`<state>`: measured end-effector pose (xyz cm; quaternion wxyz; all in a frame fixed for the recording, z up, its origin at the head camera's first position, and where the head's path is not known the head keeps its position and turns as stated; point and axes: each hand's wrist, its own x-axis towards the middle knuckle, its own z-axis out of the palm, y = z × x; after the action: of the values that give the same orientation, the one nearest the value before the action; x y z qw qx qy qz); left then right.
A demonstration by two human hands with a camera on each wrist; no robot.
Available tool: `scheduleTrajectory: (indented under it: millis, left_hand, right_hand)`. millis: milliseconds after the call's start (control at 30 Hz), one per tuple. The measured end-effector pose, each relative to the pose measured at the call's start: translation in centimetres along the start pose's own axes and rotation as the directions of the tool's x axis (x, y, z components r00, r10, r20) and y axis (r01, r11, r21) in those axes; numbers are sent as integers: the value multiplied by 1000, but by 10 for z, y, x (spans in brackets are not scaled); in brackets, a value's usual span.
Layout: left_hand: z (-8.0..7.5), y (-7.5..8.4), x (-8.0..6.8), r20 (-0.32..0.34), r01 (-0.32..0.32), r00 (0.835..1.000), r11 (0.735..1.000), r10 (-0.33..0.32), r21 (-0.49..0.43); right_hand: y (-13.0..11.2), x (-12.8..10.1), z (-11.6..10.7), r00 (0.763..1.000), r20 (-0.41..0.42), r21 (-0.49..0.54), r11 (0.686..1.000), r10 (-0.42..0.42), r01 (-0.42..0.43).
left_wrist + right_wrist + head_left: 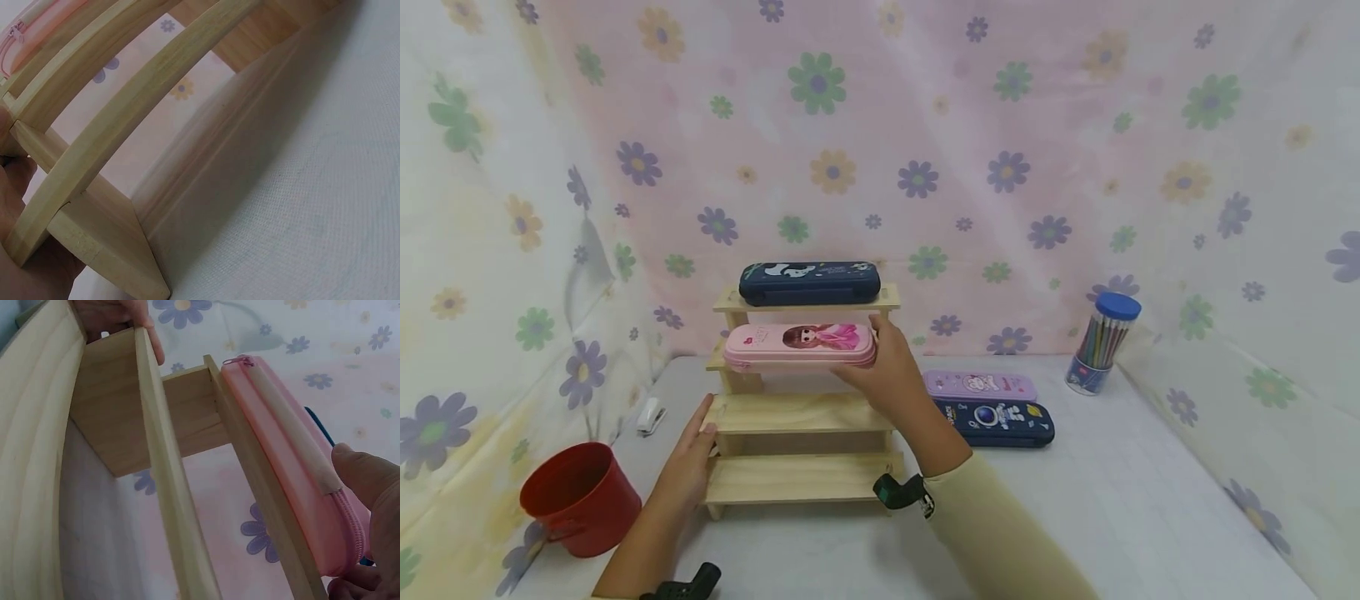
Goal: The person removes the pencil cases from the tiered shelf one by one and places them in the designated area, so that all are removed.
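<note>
A stepped wooden rack (pixel 801 414) with several shelves stands on the table. On its second shelf from the top lies a pink pencil case (pixel 760 346) with a doll picture; its zip shows in the right wrist view. My right hand (pixel 891 375) grips the right end of this case, thumb and fingers on either side. At the rack's left side, my left hand (pixel 688 467) holds the ends of the lower shelves. Part of that hand (pixel 25 250) is cut off in the left wrist view. A dark blue panda pencil case (pixel 808 285) sits on the top shelf.
Right of the rack lie a purple pencil case (pixel 981 385) and a navy astronaut pencil case (pixel 1000 423). A blue-lidded tub of pencils (pixel 1101 346) stands farther right. A red mug (pixel 583 500) and a small white object (pixel 651 416) are on the left.
</note>
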<state>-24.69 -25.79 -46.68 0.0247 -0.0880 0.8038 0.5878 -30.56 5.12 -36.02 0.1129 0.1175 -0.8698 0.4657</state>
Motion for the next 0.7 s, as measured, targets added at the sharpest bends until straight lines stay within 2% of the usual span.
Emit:
scheduleTrajectory:
  millis: [467, 700]
  left_hand:
    - [0, -1, 1, 12, 0, 1000, 1000, 0, -7]
    - [0, -3, 0, 5, -9, 1000, 1000, 9, -6]
  right_hand:
    - [-5, -1, 17, 996, -43, -98, 992, 80, -83]
    - [-2, -3, 20, 994, -85, -120, 990, 66, -76]
